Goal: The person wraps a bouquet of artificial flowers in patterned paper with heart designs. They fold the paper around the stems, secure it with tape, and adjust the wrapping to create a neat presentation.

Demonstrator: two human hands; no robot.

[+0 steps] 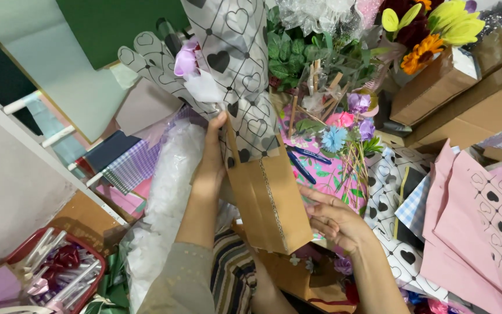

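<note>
Left hand (pixel 211 157) grips one flat brown paper bag (pixel 268 200) holding a glossy heart-printed wrapped bouquet (pixel 233 70); right hand (pixel 335 221), fingers loosely open, touches the bag's creased side.

Single head view, looking steeply down, close over hands and cluttered flower-wrapping work area.
</note>
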